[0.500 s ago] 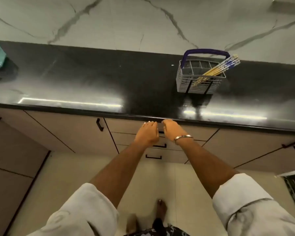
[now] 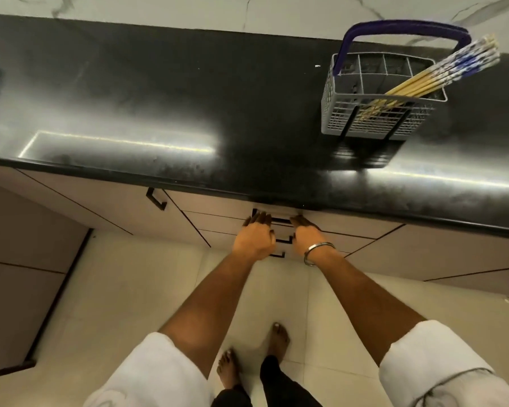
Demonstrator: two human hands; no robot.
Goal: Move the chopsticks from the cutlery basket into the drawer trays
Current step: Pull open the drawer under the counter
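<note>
1. Head view: at 6 o'clock, the left hand (image 2: 254,236) and right hand (image 2: 306,232) reach side by side to the top drawer (image 2: 218,220) under the black countertop (image 2: 159,113). Their fingers sit at its black handle (image 2: 279,220); whether they curl round it, I cannot tell.
2. The chopsticks (image 2: 441,73), yellow with blue patterned tops, lean in the grey cutlery basket (image 2: 376,118) at 1 o'clock, well apart from both hands.
3. Risk, as a judgement: pulling hard could jolt the counter; the chopsticks lean past the rim and could spill.
4. Around: a cabinet handle (image 2: 156,199) at 9 o'clock, lower drawer handles between the wrists, a bangle (image 2: 318,252), bare feet on the tiles. The shut drawer hides the trays.
</note>
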